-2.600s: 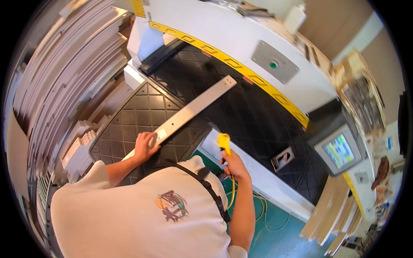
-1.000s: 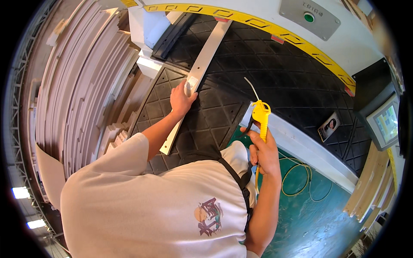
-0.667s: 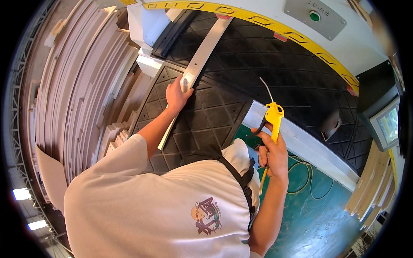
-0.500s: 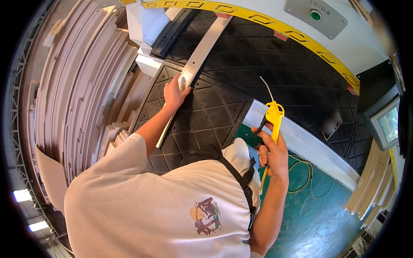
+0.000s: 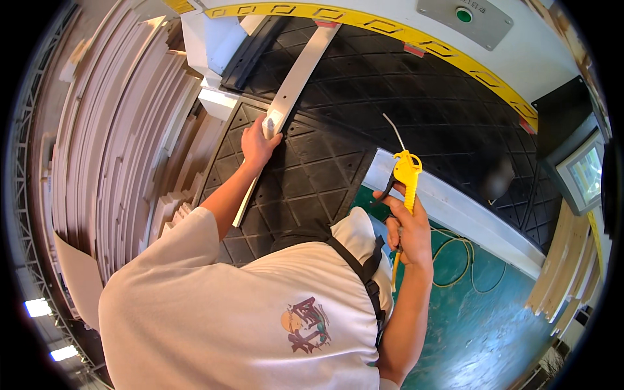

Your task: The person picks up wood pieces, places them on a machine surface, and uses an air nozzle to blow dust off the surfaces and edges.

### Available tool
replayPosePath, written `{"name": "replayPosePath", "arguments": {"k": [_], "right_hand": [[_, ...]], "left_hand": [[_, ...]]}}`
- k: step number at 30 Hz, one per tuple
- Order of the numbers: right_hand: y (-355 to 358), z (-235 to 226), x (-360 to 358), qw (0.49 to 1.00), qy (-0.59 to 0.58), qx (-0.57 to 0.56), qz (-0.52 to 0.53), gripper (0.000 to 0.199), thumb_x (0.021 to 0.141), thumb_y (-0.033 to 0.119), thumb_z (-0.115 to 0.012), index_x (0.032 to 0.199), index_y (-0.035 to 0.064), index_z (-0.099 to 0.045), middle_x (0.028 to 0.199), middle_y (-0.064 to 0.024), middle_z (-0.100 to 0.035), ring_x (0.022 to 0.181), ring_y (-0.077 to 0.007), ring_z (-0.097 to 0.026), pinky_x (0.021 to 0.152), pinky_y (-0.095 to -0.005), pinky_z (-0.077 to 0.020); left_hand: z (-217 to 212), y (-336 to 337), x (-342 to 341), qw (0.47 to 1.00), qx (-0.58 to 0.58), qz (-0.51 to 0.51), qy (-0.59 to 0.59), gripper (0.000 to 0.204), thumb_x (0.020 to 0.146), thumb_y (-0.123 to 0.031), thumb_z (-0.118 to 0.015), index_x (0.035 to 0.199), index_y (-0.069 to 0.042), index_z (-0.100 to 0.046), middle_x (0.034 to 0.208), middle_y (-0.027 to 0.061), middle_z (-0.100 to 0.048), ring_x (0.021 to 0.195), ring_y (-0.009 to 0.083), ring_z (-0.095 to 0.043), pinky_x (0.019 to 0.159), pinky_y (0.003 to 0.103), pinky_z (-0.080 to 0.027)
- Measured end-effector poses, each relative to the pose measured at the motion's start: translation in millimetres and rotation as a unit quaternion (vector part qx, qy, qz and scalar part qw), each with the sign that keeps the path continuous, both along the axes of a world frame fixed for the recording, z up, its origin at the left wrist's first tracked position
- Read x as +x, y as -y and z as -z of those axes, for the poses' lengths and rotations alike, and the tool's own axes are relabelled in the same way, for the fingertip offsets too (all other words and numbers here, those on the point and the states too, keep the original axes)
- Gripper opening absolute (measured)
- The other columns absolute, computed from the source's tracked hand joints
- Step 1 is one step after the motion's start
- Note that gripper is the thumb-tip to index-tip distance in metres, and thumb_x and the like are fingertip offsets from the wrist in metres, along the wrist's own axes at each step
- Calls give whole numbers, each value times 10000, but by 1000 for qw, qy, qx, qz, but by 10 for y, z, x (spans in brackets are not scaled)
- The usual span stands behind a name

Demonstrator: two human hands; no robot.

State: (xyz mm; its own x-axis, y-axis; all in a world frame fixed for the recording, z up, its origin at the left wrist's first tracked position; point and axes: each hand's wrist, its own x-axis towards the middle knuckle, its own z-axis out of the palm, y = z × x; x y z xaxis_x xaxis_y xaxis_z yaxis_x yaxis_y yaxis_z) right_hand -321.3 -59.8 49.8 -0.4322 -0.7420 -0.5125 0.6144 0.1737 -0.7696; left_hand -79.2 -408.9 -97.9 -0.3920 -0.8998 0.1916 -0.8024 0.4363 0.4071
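My left hand [image 5: 260, 140] is closed round a long, pale wooden board [image 5: 300, 73] that has a small light label and dark holes in its face. The board slants from below my hand up to the yellow guard at the far side, over black ridged matting. In my right hand [image 5: 411, 231] is a yellow air blow gun [image 5: 407, 170]; my fingers wrap its handle near the black lever. Its thin metal nozzle points up and slightly left, apart from the board. A yellow hose runs down from the grip.
Stacked pale boards [image 5: 110, 143] rise at the left. A yellow guard strip [image 5: 377, 25] curves across the far side of the machine, below a green button [image 5: 464, 15]. A metal beam [image 5: 455, 211] borders the green floor [image 5: 481, 325]. A screen [image 5: 586, 170] and more boards [image 5: 558, 266] are at right.
The whole view has shifted slightly, so everything appears a little further left. Both hands keep their grips on the board and the air blow gun.
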Motion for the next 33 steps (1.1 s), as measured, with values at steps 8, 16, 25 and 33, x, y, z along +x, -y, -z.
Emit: {"name": "replayPosePath", "arguments": {"k": [8, 16, 25, 33], "right_hand": [[102, -163, -131, 997, 53, -58, 19, 625, 944, -11, -558, 1540, -55, -375, 1321, -233, -687, 472, -82, -454, 454, -238, -425], [502, -888, -366, 970, -79, -176, 147, 617, 928, -43, -515, 1526, -27, -363, 1425, -220, -628, 464, -95, -506, 444, -241, -440], [783, -1173, -521, 965, -140, -138, 171, 547, 941, -48, -500, 1476, -34, -387, 1376, -222, -651, 443, -86, -458, 387, -256, -405], [334, -907, -322, 988, -111, -76, 73, 548, 921, -16, -539, 1466, -9, -477, 1353, -146, -692, 460, -74, -483, 421, -263, -405]], "left_hand": [[81, 36, 40, 1000, -19, 21, -11, 745, 770, -332, -884, 1430, -129, -603, 1066, 139, -715, 1062, 362, -624, 945, 466, -505], [-23, 1, -7, 1000, 1, 8, 6, 704, 737, -310, -888, 1359, -98, -634, 1169, 144, -734, 1063, 400, -627, 953, 487, -503], [33, 31, 12, 999, -5, 18, 26, 728, 756, -346, -884, 1399, -128, -620, 1085, 178, -737, 1071, 394, -650, 950, 486, -510], [65, 31, 51, 1000, 11, 26, -3, 704, 780, -324, -868, 1405, -116, -617, 1146, 179, -730, 1090, 389, -621, 967, 484, -497]]}}
